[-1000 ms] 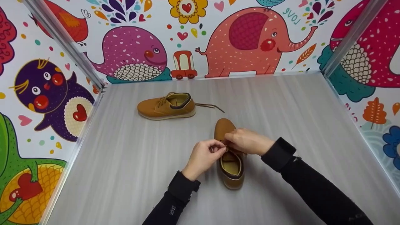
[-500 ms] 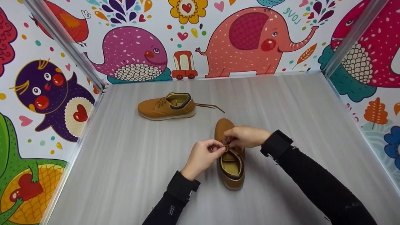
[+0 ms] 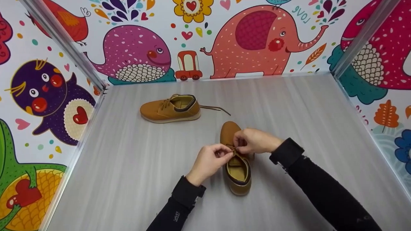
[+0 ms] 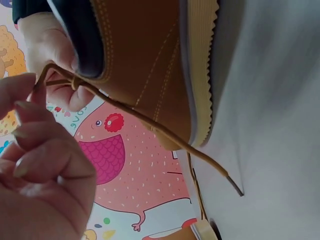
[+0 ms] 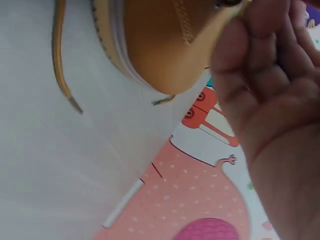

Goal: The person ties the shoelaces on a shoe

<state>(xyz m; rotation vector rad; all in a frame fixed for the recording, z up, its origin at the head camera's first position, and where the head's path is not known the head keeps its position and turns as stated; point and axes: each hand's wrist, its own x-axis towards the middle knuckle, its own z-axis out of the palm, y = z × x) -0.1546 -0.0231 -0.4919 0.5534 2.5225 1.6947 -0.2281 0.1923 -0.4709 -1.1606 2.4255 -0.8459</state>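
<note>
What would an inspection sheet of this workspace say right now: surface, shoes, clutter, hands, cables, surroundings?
Surface: grey streaked floor, no spill seen
Job's things: near tan lace-up shoe upright, toe pointing away from the person; far tan lace-up shoe upright, toe to the left, trailing laces behind its heel
Clutter: nothing seen
Left hand: pinches the near shoe's lace
Right hand: pinches lace beside the left
Cables: nothing seen
Surroundings: cartoon-printed walls, metal corner strip

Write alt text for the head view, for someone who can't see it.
A left hand and right hand pinch the lace of a tan shoe on a grey floor; a matching shoe stands beyond, before walls of cartoon animals.
</note>
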